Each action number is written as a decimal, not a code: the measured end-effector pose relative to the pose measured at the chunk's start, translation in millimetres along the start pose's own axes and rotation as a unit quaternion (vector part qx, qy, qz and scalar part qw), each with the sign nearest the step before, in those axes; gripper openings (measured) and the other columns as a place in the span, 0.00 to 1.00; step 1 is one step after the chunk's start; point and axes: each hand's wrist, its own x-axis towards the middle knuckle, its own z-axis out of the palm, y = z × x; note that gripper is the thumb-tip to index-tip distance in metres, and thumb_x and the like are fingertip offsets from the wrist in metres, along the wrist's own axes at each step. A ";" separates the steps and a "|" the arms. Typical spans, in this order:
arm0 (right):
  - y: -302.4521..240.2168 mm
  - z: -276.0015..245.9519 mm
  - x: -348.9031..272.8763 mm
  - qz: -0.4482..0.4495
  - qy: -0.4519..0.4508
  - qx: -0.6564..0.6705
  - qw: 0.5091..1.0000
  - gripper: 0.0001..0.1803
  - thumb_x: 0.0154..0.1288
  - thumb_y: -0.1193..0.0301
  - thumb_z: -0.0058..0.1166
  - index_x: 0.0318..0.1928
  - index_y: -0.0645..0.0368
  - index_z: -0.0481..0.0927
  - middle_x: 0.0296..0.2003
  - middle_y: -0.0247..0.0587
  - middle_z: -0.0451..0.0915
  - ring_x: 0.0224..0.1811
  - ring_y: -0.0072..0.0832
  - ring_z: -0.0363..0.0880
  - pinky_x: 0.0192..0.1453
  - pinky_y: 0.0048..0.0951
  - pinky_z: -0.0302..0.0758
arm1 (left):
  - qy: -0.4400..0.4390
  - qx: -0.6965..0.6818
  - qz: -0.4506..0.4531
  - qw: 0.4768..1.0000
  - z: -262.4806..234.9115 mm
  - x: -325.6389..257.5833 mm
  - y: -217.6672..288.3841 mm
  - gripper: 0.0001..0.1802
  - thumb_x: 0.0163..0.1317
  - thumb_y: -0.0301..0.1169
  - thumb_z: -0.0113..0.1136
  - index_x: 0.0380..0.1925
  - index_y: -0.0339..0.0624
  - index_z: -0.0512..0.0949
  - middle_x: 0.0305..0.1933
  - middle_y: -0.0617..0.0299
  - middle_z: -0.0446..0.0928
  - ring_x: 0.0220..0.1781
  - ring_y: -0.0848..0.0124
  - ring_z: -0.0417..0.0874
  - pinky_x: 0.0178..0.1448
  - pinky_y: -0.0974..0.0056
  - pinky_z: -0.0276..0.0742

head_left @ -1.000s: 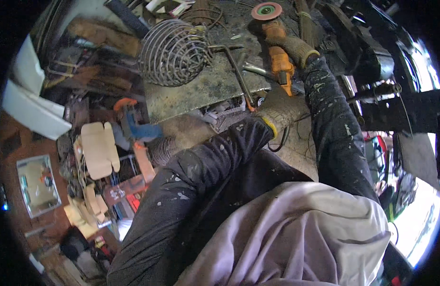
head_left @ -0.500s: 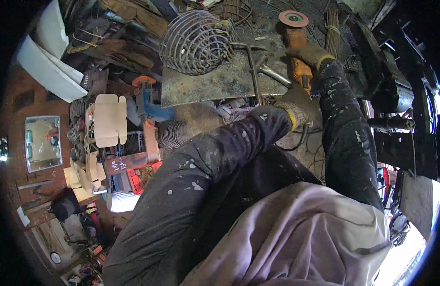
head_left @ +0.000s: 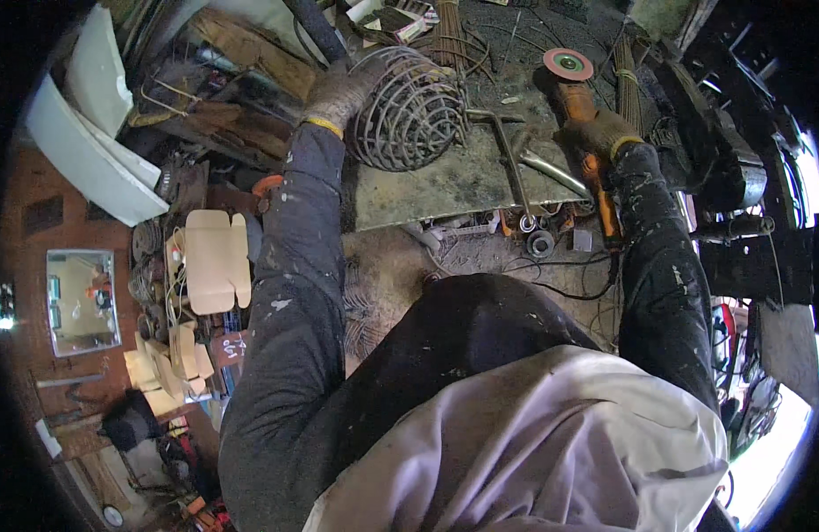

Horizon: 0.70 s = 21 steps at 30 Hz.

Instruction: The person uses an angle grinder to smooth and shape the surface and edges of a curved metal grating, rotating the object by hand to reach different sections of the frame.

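A round cage-like basket of grey metal rods (head_left: 409, 124) lies on the steel plate (head_left: 401, 191). At its left rim is my gloved left hand (head_left: 339, 96), closed on the outer rods; the fingertips are partly hidden. My gloved right hand (head_left: 600, 133) wraps around the body of an orange angle grinder (head_left: 580, 102). The grinder's pinkish disc (head_left: 568, 64) points away from me, and its black cord (head_left: 573, 288) trails below the plate. Between my hands lie a T-shaped metal bar (head_left: 507, 160) and a hammer with a metal handle (head_left: 556, 173).
Bundled thin rods (head_left: 626, 75) stand beyond the grinder, near dark heavy metal (head_left: 729, 168) on the right. Wooden boards (head_left: 254, 53) and white curved panels (head_left: 99, 151) crowd the left. A cardboard box (head_left: 218, 266) sits nearer. Small metal parts (head_left: 540, 243) lie below the plate's edge.
My left hand has left the grinder's rear end and swung left to the rod basket. My right hand stays on the grinder. The view has shifted slightly, showing the plate's near edge.
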 end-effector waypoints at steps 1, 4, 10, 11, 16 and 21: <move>-4.1 -0.5 -4.7 0.025 0.031 0.003 0.999 0.40 0.58 0.39 0.62 0.57 0.62 0.83 0.53 0.60 0.84 0.54 0.53 0.84 0.59 0.45 0.78 | -0.027 -0.003 -0.020 0.999 12.6 15.5 -16.6 0.47 0.61 0.65 0.60 0.69 0.39 0.72 0.68 0.37 0.74 0.71 0.42 0.74 0.74 0.48 0.69; 12.1 10.3 -9.2 0.076 0.168 -0.026 0.982 0.41 0.60 0.39 0.60 0.62 0.59 0.79 0.53 0.65 0.83 0.54 0.55 0.84 0.59 0.47 0.78 | -0.055 -0.087 -0.016 0.995 28.6 46.2 -47.0 0.48 0.61 0.68 0.57 0.66 0.39 0.76 0.68 0.36 0.74 0.71 0.41 0.74 0.74 0.49 0.68; -24.1 7.1 -84.9 0.084 0.302 -0.009 0.950 0.44 0.66 0.40 0.58 0.67 0.66 0.73 0.58 0.68 0.78 0.63 0.55 0.79 0.66 0.46 0.75 | -0.084 -0.301 0.062 0.948 -1.0 41.9 -69.8 0.36 0.69 0.58 0.57 0.58 0.34 0.81 0.61 0.44 0.81 0.62 0.52 0.81 0.63 0.55 0.76; -32.9 10.1 -102.2 0.074 0.325 -0.006 0.943 0.43 0.68 0.41 0.58 0.65 0.68 0.74 0.58 0.69 0.79 0.61 0.56 0.80 0.65 0.45 0.76 | -0.085 -0.368 0.061 0.924 -13.1 30.7 -74.2 0.33 0.71 0.55 0.57 0.56 0.33 0.82 0.59 0.47 0.82 0.59 0.56 0.83 0.60 0.56 0.78; -65.8 57.0 -181.2 -0.053 0.466 0.246 0.848 0.31 0.70 0.63 0.64 0.67 0.67 0.73 0.58 0.58 0.80 0.62 0.42 0.80 0.66 0.40 0.76 | 0.007 -0.675 -0.037 0.737 -40.5 7.7 -110.1 0.29 0.78 0.51 0.47 0.60 0.36 0.79 0.60 0.51 0.81 0.60 0.59 0.82 0.62 0.59 0.79; -103.2 115.3 -232.1 -0.120 0.425 0.364 0.820 0.28 0.70 0.71 0.63 0.67 0.67 0.73 0.57 0.50 0.81 0.60 0.34 0.80 0.65 0.35 0.76 | -0.028 -0.764 -0.039 0.643 -27.4 -31.3 -87.6 0.29 0.78 0.51 0.47 0.60 0.36 0.79 0.60 0.51 0.81 0.60 0.59 0.82 0.63 0.59 0.79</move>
